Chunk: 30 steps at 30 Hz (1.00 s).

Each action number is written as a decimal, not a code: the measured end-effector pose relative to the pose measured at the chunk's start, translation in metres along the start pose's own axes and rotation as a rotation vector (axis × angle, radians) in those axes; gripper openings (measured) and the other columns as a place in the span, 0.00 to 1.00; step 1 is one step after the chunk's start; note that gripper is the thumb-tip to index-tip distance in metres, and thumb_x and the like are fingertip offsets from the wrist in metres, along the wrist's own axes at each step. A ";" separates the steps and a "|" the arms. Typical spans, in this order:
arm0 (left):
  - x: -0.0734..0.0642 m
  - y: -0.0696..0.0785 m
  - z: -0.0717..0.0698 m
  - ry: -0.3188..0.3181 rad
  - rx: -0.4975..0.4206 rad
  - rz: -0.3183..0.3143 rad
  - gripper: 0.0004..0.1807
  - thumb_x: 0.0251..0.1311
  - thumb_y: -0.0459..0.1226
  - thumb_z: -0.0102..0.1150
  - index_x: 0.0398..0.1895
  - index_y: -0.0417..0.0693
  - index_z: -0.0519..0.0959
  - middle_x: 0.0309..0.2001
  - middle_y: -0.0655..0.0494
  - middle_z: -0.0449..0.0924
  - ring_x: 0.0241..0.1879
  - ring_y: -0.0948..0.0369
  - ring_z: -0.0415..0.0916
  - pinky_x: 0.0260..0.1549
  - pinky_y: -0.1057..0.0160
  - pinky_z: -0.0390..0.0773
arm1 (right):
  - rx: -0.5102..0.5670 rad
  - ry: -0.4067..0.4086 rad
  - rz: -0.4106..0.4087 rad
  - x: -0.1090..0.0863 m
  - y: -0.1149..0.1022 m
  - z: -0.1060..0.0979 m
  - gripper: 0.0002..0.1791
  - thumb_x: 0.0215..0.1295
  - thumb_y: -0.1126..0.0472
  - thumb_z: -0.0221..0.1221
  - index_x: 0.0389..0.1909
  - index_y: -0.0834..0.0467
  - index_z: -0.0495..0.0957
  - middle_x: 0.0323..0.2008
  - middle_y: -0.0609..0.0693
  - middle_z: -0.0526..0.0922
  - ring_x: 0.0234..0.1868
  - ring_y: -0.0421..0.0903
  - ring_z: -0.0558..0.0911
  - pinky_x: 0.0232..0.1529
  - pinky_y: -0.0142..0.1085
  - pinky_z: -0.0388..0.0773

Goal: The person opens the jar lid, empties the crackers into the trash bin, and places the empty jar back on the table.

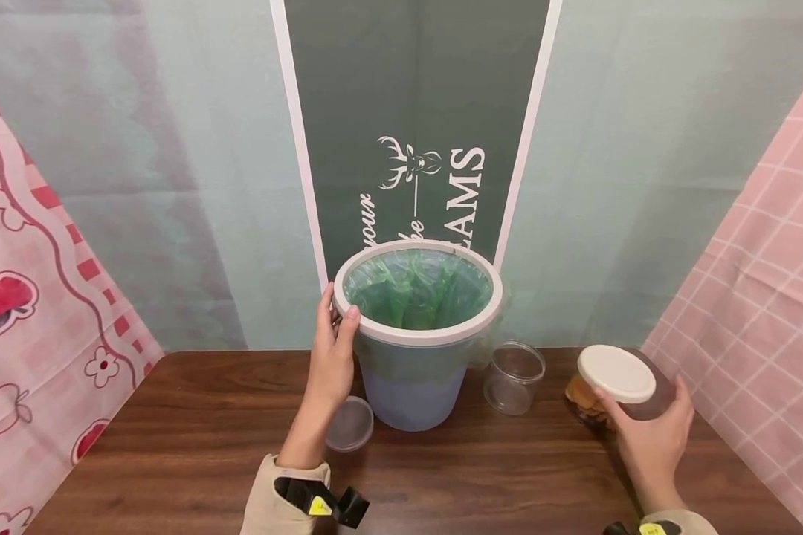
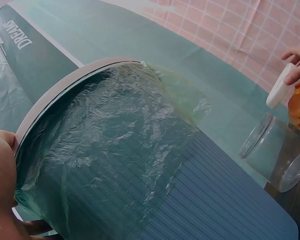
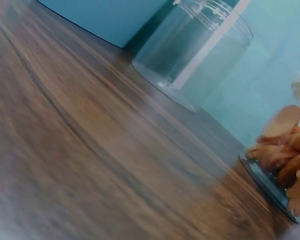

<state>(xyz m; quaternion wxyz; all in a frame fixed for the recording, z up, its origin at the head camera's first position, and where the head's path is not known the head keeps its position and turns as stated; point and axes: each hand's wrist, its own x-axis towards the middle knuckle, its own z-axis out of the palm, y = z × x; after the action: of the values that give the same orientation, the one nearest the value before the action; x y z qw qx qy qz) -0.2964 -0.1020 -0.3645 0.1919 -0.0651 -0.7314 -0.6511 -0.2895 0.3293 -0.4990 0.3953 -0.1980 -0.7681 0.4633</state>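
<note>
My left hand (image 1: 334, 357) grips the white rim (image 1: 418, 338) of a blue bin (image 1: 411, 405), thumb on the near left edge and fingers outside. A thin green liner (image 2: 110, 145) lines the bin and folds over its outside. On the right, my right hand (image 1: 652, 438) holds a round white lid (image 1: 617, 373) by its edge, thumb at the near side. Under the lid sit brown, round cookie-like pieces (image 3: 285, 155) in a pile on a dark round base (image 3: 270, 187). The lid and hand partly hide this pile in the head view.
A clear, uncovered plastic jar (image 1: 514, 379) stands between the bin and the white lid. Left of the bin, beside my left forearm, lies a round translucent lid (image 1: 350, 425) on the brown wooden table (image 1: 194, 446). Hanging cloths enclose the back and sides.
</note>
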 end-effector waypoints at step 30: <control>-0.001 0.001 0.000 0.003 0.011 -0.010 0.37 0.75 0.52 0.45 0.82 0.59 0.47 0.77 0.44 0.57 0.76 0.49 0.59 0.74 0.42 0.61 | -0.112 -0.292 0.134 0.003 0.002 -0.001 0.63 0.51 0.49 0.76 0.80 0.57 0.45 0.73 0.64 0.61 0.72 0.63 0.62 0.73 0.59 0.57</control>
<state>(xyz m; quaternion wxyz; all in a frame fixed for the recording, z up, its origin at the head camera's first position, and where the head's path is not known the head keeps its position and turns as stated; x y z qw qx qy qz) -0.2948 -0.1016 -0.3644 0.1899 -0.0595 -0.7351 -0.6481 -0.2911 0.3326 -0.4991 0.2360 -0.2010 -0.8270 0.4690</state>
